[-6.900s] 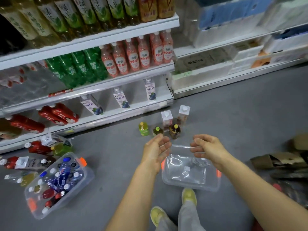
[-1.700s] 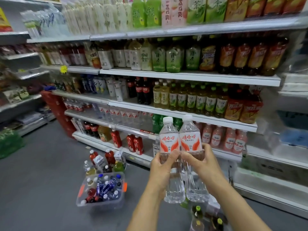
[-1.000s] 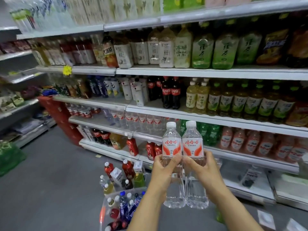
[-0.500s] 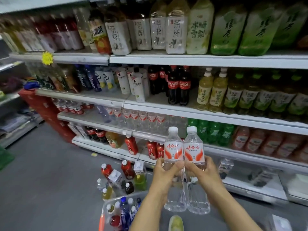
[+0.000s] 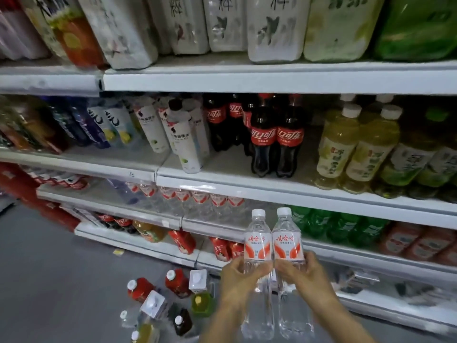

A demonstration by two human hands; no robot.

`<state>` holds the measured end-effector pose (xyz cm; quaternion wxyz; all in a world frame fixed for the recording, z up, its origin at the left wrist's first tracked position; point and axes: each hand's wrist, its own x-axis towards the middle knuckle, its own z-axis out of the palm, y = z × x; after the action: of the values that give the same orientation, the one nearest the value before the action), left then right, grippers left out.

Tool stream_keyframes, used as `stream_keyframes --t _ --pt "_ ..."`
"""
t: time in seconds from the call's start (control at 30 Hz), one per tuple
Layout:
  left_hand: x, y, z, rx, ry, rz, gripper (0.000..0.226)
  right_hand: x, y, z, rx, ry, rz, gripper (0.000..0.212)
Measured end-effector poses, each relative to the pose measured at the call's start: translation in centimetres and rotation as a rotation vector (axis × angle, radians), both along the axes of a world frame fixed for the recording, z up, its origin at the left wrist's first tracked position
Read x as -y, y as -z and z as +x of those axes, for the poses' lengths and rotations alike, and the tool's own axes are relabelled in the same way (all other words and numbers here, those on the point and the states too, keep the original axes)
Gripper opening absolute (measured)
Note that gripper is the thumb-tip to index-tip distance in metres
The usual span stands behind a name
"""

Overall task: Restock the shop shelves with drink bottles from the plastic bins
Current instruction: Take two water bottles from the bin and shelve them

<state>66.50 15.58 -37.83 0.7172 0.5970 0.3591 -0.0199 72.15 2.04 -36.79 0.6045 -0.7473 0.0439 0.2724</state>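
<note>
I hold two clear water bottles upright and side by side in front of the shelves. My left hand [image 5: 241,280] grips the left water bottle [image 5: 258,246] below its red-and-white label. My right hand [image 5: 305,277] grips the right water bottle [image 5: 286,245] the same way. Both have white caps. A row of matching water bottles [image 5: 197,201] stands on the shelf [image 5: 217,227] just behind and to the left of them. No plastic bin is in view.
Cola bottles [image 5: 274,139] and yellow tea bottles [image 5: 356,147] fill the shelf above. Green bottles [image 5: 333,226] stand right of the water row. Several loose bottles and cartons [image 5: 170,298] stand on the grey floor at lower left.
I have stepped closer to the shelves, still holding both water bottles together. The bottles now sit level with the water row, and the bin of drinks has left the view.
</note>
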Motion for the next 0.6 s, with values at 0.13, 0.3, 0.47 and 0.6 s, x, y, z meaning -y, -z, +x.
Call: stream_keyframes --t 0.13,0.3,0.47,0.6 --pt "-2.5 4.0 3.7 -0.045 0.058 0.052 0.041 -2.0 4.0 3.7 0.002 0.032 -0.048 0.059" --pt "-5.2 10.1 8.2 -0.045 0.134 0.145 0.057 -4.0 9.3 7.6 0.025 0.071 -0.032 0.045" --pt "-7.0 13.6 11.6 0.044 0.17 0.212 0.036 -5.5 13.5 10.4 0.104 0.125 -0.092 0.052" --pt "-7.9 15.2 14.0 0.082 0.127 0.317 0.037 -6.3 15.5 12.6 0.203 0.134 -0.159 0.068"
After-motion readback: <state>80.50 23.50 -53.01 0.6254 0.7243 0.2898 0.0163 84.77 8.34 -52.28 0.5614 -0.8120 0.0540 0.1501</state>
